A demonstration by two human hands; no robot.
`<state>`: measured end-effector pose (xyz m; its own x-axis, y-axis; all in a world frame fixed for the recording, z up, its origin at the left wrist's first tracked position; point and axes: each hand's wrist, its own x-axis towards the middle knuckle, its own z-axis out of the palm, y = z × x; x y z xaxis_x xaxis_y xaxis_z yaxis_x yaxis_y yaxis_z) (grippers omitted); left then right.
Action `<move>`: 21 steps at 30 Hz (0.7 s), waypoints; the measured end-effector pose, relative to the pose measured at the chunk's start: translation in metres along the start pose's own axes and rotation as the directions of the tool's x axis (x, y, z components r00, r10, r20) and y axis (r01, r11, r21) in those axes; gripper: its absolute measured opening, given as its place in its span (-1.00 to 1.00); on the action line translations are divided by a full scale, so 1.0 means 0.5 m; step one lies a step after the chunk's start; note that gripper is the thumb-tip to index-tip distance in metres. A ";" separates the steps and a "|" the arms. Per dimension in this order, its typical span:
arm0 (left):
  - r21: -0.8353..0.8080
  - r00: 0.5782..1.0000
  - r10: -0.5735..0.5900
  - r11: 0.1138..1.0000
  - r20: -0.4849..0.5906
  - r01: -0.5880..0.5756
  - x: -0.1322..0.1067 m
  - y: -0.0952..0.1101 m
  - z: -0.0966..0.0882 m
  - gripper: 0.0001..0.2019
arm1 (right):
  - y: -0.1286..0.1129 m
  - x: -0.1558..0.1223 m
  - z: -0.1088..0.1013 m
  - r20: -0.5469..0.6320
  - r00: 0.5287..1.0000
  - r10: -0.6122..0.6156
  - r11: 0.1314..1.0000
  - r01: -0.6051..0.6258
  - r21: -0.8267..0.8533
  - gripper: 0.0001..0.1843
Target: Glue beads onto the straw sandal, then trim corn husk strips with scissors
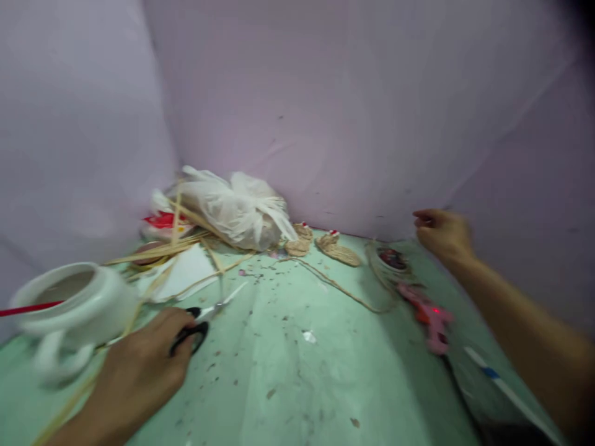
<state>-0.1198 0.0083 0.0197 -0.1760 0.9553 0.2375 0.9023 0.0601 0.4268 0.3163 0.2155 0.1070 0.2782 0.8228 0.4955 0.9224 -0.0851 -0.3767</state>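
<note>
Your left hand [155, 350], at the near left of the green table [274, 396], is closed about the black handle loops of the scissors [218, 306]; how firm the hold is, blur prevents you from telling. Note the long axis of the scissors: from your fingers it runs away from you and slants rightward, the blades pointing toward the two tan braided pieces [341, 252], which lie well apart from the tips, near the back wall. Your left hand is by far the nearer to the scissors. Your right hand [441, 234] is raised at the far right with its fingers curled; whether they pinch anything, you cannot tell. Nearer you than that hand lies the pink glue gun [437, 325], a red light showing on its body. Of the containers, the white handled pot [116, 303] stands just left of your left hand, a red stick [32, 308] reaching over its mouth and its floor hidden. Behind, the knotted white plastic bag [237, 210] slumps near the wall, its contents indistinct through the film.
</note>
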 end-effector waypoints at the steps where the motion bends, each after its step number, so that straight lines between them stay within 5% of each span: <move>1: 0.043 0.999 0.033 0.998 0.037 -0.034 -0.002 0.014 -0.007 -0.86 | -0.020 -0.023 -0.001 0.001 0.999 -0.032 0.998 0.032 0.047 -0.64; 5: 0.096 1.000 -0.006 0.995 0.013 0.004 -0.002 0.032 -0.025 -0.84 | -0.118 -0.184 0.019 0.137 0.966 -0.218 0.950 0.179 0.255 -0.69; 6: 0.077 0.999 -0.025 0.997 -0.036 0.027 -0.001 0.029 -0.030 -0.85 | -0.145 -0.233 0.035 0.238 0.921 -0.310 0.923 0.230 0.309 -0.69; 9: 0.007 0.986 -0.059 0.998 -0.155 0.061 0.002 0.019 -0.040 -0.87 | -0.230 -0.350 0.106 0.486 0.652 -0.582 0.811 0.416 0.412 -0.46; 11: -0.018 0.983 -0.057 0.998 -0.174 0.055 0.004 0.013 -0.043 -0.87 | -0.287 -0.382 0.161 0.583 0.622 -0.522 0.851 0.424 0.309 -0.36; 15: -0.047 0.983 -0.042 0.998 -0.176 0.035 0.004 0.011 -0.042 -0.87 | -0.385 -0.379 0.231 0.583 0.637 -0.504 0.860 0.436 0.267 -0.26; 18: -0.050 0.974 -0.022 0.999 -0.224 0.011 0.005 0.012 -0.045 -0.88 | -0.421 -0.409 0.213 0.585 0.531 -0.613 0.781 0.518 0.348 -0.28; 21: -0.063 0.959 -0.008 0.998 -0.283 -0.010 0.006 0.012 -0.052 -0.89 | -0.420 -0.484 0.141 0.551 0.327 -0.768 0.618 0.604 0.503 -0.33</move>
<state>-0.1254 0.0040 0.0457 -0.2874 0.8341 0.4709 0.8776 0.0323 0.4784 0.0362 0.0738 0.0111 -0.7647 0.6441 0.0204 0.6036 0.7270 -0.3274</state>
